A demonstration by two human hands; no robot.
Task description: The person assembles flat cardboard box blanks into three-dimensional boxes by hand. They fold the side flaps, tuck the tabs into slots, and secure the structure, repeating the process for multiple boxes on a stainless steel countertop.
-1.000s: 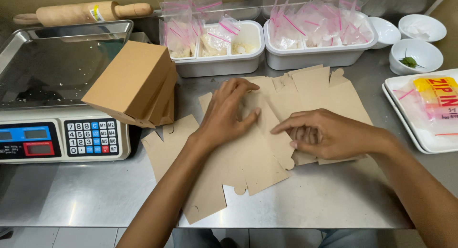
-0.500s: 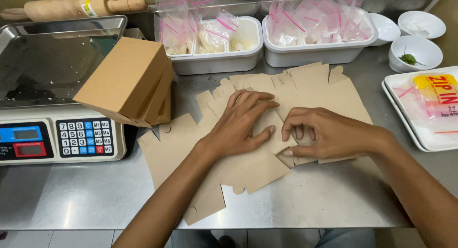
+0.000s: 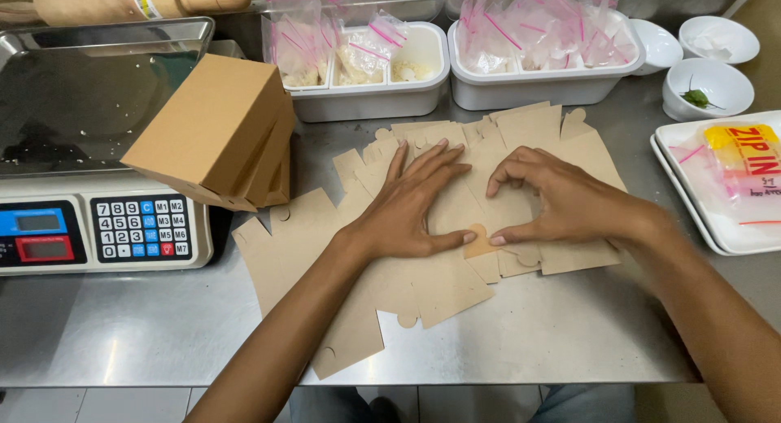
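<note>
Bright, sharp; soft glare on steel
</note>
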